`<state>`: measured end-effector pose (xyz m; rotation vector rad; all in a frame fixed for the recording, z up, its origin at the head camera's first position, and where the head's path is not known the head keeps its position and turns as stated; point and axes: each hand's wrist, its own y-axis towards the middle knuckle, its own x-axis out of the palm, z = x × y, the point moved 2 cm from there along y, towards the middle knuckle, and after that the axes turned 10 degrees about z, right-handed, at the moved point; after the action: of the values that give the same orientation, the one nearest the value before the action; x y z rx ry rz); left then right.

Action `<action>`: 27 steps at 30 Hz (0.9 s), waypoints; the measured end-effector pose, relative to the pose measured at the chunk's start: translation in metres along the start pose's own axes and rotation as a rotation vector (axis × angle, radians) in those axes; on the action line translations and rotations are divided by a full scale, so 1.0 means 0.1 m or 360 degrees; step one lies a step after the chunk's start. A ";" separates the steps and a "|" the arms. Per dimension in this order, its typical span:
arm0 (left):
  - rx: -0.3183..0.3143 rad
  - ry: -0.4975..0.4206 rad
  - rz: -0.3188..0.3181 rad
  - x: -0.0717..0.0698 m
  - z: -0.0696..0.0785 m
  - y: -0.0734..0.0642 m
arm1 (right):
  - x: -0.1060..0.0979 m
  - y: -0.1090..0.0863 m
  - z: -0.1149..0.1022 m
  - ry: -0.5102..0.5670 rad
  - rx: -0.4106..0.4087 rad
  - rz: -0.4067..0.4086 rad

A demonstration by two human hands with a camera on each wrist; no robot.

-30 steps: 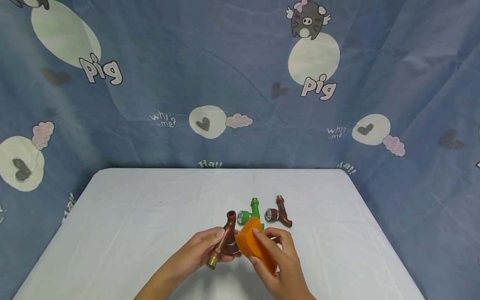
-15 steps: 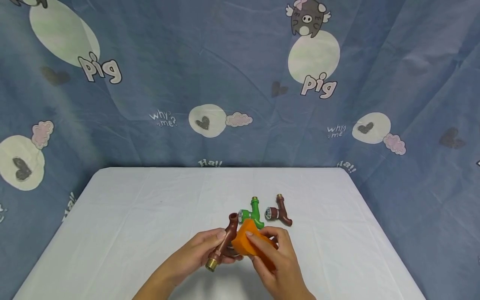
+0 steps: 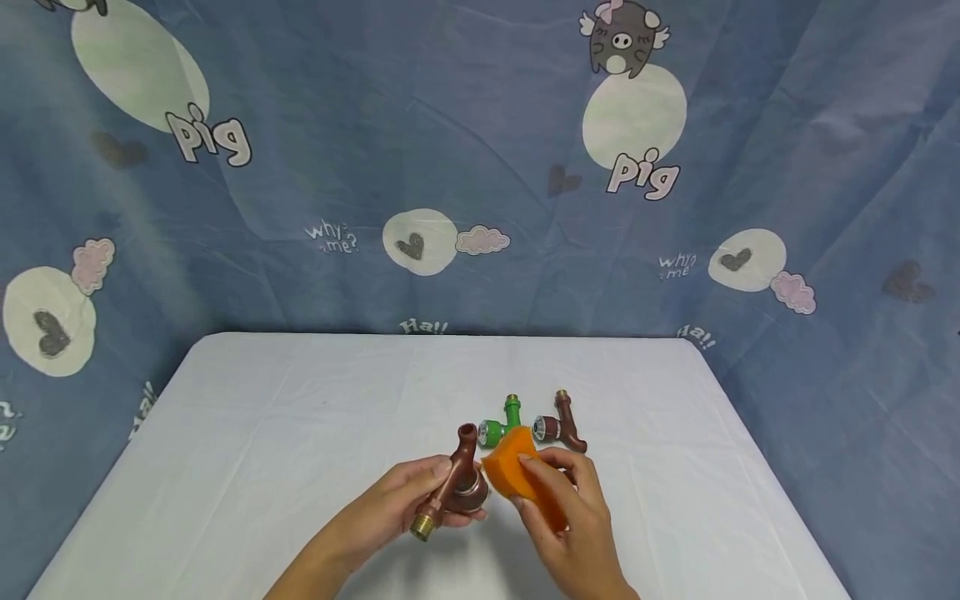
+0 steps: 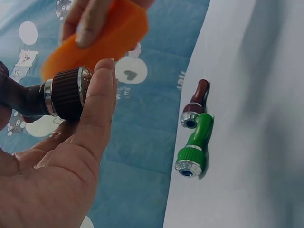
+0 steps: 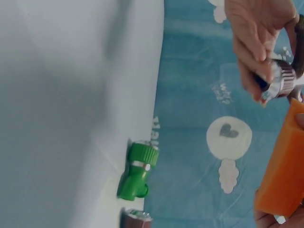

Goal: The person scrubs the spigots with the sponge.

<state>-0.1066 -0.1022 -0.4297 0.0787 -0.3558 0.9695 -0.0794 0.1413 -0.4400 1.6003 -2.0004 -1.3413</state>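
My left hand [image 3: 405, 498] grips a brown faucet [image 3: 452, 481] above the table, thumb over its body and fingers under its ribbed knob. The brass threaded end points down toward me, the spout away. My right hand [image 3: 573, 517] pinches an orange sponge [image 3: 507, 464] between thumb and fingers, just right of the faucet's knob. In the left wrist view the sponge overlaps the edge of the dark knob [image 4: 67, 93], and fingertips lie along the knob's chrome face. Behind the sponge, a green faucet [image 3: 513, 412] lies partly hidden on the table.
A second brown faucet [image 3: 567, 429] lies on the table right of the green one, its brass end pointing away. The white-covered table [image 3: 300, 417] ends at a blue cloth backdrop [image 3: 480, 150] printed with pigs and lettering.
The sponge first passed left over the faucet's knob, then drew back right and up, uncovering the knob. The left hand keeps its hold on the faucet with little movement.
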 end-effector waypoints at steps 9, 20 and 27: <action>-0.0068 0.0056 0.0042 0.04 -0.03 0.03 | 0.05 0.04 -0.19 0.0041 -0.0213 0.0018; 0.0013 -0.0085 -0.0101 0.05 -0.03 0.02 | 0.05 0.06 -0.10 -0.0129 -0.0179 -0.0007; 0.0103 -0.0070 -0.0116 0.06 -0.02 0.03 | 0.00 0.05 0.02 -0.0093 -0.0115 0.0071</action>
<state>-0.1053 -0.0957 -0.4298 0.1712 -0.3599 0.9083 -0.0840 0.1428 -0.4373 1.4926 -1.9842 -1.4424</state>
